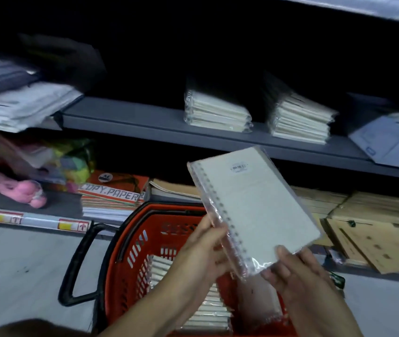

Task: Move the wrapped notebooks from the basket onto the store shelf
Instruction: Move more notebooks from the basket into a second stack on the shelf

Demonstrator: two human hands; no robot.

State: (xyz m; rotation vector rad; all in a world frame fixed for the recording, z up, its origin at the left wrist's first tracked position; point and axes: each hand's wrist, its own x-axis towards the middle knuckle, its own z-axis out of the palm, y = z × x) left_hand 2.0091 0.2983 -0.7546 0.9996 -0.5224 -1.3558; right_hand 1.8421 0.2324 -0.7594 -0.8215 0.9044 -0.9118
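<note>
A plastic-wrapped spiral notebook (252, 205) with a pale cover is held tilted above the red basket (130, 254). My left hand (203, 249) grips its spiral edge. My right hand (291, 271) pinches its lower corner. Inside the basket lie several more wrapped notebooks (205, 310), stacked. On the grey shelf (125, 117) above stand two stacks of wrapped notebooks (218, 110) (298, 117).
The basket's black handle (79, 261) hangs to the left over the floor. Copy paper packs (113, 193) and brown envelopes (364, 215) fill the lower shelf. Loose folders (18, 105) lie on the left of the grey shelf, a blue-white pack (393, 144) on its right.
</note>
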